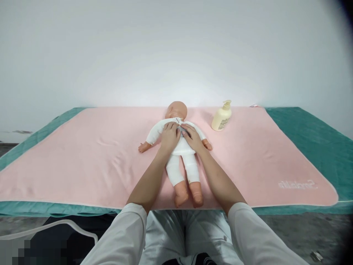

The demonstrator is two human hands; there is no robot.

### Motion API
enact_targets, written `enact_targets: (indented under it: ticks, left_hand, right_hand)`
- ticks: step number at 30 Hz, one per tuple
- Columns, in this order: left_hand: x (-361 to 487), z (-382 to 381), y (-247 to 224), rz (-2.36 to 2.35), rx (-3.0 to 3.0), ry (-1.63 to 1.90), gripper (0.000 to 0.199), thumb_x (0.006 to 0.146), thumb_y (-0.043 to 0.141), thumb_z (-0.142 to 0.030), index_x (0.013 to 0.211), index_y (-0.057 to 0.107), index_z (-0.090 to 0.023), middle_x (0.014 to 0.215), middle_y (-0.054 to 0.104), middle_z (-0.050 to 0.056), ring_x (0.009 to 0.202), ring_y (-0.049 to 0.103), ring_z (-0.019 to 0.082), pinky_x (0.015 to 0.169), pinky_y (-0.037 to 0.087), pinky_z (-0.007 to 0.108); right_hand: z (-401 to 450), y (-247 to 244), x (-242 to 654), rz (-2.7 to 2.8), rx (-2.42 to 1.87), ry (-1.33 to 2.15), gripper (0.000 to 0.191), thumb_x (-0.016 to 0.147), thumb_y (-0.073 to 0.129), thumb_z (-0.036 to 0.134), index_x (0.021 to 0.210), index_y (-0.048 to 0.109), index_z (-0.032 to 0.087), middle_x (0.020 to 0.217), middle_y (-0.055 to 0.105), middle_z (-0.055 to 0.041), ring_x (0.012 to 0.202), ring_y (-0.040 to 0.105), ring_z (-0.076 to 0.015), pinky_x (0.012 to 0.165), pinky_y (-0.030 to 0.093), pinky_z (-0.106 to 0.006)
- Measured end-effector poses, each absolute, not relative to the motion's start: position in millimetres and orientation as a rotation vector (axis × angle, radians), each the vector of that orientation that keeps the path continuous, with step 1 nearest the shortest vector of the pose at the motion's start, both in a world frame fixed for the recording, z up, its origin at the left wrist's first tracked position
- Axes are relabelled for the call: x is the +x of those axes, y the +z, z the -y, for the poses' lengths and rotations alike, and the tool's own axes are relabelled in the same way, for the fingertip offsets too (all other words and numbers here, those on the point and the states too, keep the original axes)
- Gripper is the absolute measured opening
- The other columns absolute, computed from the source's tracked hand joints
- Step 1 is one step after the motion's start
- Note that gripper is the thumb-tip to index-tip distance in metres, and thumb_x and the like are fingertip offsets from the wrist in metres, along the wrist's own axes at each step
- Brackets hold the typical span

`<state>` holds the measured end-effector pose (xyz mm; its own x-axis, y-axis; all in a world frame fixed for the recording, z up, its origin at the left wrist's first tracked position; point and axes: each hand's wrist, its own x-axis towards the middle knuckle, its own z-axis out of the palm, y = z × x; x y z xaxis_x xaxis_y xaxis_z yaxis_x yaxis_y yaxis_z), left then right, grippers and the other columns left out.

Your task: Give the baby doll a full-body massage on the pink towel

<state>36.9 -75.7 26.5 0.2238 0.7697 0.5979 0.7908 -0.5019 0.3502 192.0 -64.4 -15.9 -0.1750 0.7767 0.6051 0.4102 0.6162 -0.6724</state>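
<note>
A baby doll in white clothes lies stretched out on a pink mat, its bald head away from me and its feet toward me. Its arms are spread to both sides. I see an ear but no face on the head, so it appears to lie face down. My left hand rests flat on the left of the upper torso, fingers extended. On the right of the same torso, my right hand lies with its fingers stretched out and angled inward. Small grey patches show between the hands; what they are I cannot tell.
A cream pump bottle stands on the mat, right of the doll's head. Beneath the mat is a green cover over the table. A pale wall rises behind. A white curved tube or rail is at lower left.
</note>
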Motion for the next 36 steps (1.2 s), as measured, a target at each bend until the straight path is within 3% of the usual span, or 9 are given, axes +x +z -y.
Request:
enact_targets:
  ticks: [5,10,19,25,31,36]
  left_hand:
    - [36,71,23,1.531,-2.449,-1.158,0.030,0.092,0.046,-0.020,0.115,0.064,-0.015,0.122,0.066,0.013,0.123,0.054,0.030,0.111,0.039,0.049]
    - [39,71,28,1.610,-2.480,-1.006,0.034,0.093,0.045,-0.022,0.117,0.065,-0.010,0.125,0.066,0.015,0.123,0.054,0.029,0.113,0.037,0.046]
    - [42,74,34,1.670,-2.491,-0.891,0.034,0.094,0.043,-0.023,0.115,0.067,-0.011,0.120,0.069,0.013,0.119,0.055,0.029,0.105,0.043,0.045]
    - [41,74,29,1.662,-2.447,-0.955,0.036,0.093,0.045,-0.023,0.121,0.065,-0.012,0.131,0.064,0.012,0.125,0.052,0.030,0.112,0.038,0.044]
    - [41,71,23,1.680,-2.426,-0.979,0.041,0.092,0.045,-0.022,0.128,0.060,-0.011,0.138,0.060,0.013,0.131,0.048,0.030,0.113,0.038,0.047]
    - [42,70,23,1.672,-2.434,-0.979,0.041,0.094,0.039,-0.022,0.127,0.061,-0.012,0.134,0.063,0.012,0.128,0.049,0.030,0.110,0.039,0.048]
  right_hand:
    - [60,-19,191,1.818,-0.959,0.504,0.049,0.097,0.042,0.054,0.133,0.060,0.026,0.142,0.058,-0.0059,0.143,0.042,-0.0227,0.123,0.031,-0.047]
    - [58,-18,190,1.814,-1.006,0.514,0.061,0.096,0.035,0.063,0.130,0.063,0.021,0.138,0.061,-0.0090,0.139,0.046,-0.0247,0.123,0.031,-0.048]
    - [61,-10,191,1.836,-1.093,0.545,0.074,0.093,0.028,0.072,0.128,0.065,0.018,0.135,0.064,-0.0097,0.136,0.050,-0.0281,0.119,0.036,-0.048]
    - [61,-11,191,1.857,-1.032,0.496,0.065,0.095,0.031,0.067,0.132,0.062,0.022,0.139,0.061,-0.0084,0.137,0.048,-0.0245,0.122,0.033,-0.047]
    - [55,-17,191,1.897,-1.001,0.485,0.067,0.095,0.031,0.067,0.139,0.054,0.023,0.150,0.050,-0.0073,0.148,0.033,-0.0249,0.126,0.024,-0.051]
    - [50,-18,191,1.920,-1.017,0.522,0.072,0.094,0.028,0.070,0.140,0.053,0.021,0.148,0.051,-0.0092,0.147,0.036,-0.0252,0.126,0.022,-0.050]
